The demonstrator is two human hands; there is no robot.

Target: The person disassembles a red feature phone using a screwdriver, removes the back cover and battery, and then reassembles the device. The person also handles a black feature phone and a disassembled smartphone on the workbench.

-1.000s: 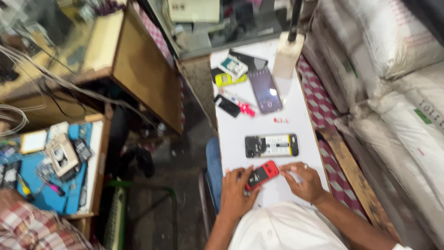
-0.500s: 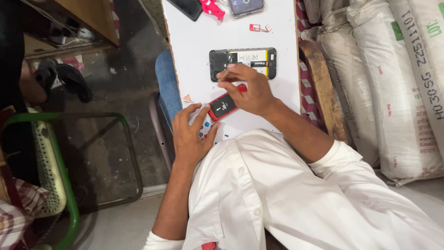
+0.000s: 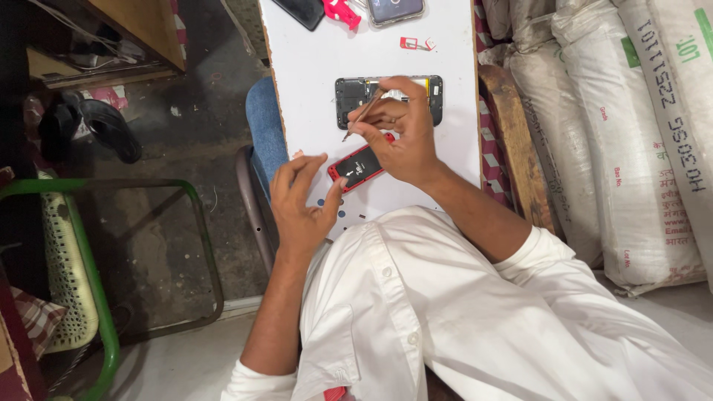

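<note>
On the white table (image 3: pixel 312 67), a small red-cased phone (image 3: pixel 359 166) lies flat between the hands; the right hand (image 3: pixel 401 141) rests on its upper end, fingers pinched shut around a thin brown-handled tool (image 3: pixel 364 113), while the left hand (image 3: pixel 301 200) hovers open at its lower edge, holding nothing. An opened black phone (image 3: pixel 349 100) lies just beyond. That red unit looks light, rigid and smooth, likely fragile inside, best gripped by its long side edges
</note>
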